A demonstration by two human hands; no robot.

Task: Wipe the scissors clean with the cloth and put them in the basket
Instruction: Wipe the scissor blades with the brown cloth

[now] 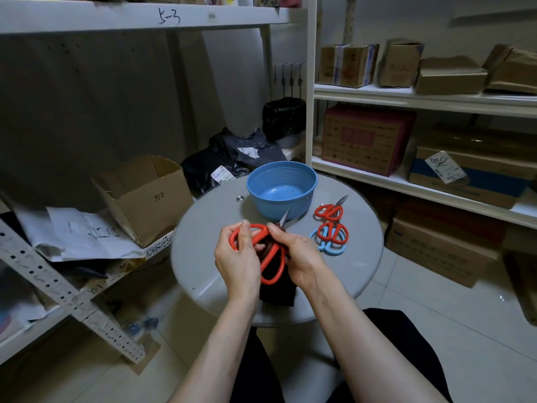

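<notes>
Scissors (270, 255) are in hand, held over the worktop (203, 234), not in the basket (279, 207) yet. Left grip (238, 257) is closed on the upper red handle loop, thumb over the top. Right grip (296, 251) is closed on the dark cloth (277, 292), bunched around the pivot and blade roots; the rest of the cloth hangs below both grips. Long axis runs diagonal: lower handle loop is nearest the body between the grips, tips stick out past the right grip's fingertips, pointing up and away toward the basket just ahead. Blades look slightly parted, two tips showing. Risks, as I read it: right fingers sit right next to bare edges, so if the cloth slips or the left grip squeezes the handle the blades could close on a finger. The wipe stroke runs toward the tips, so an overshoot would put skin on steel. The cloth could also snag at the pivot. Spare pairs (331, 225) lie right of the right grip, so a careless drop risks knocking them.
</notes>
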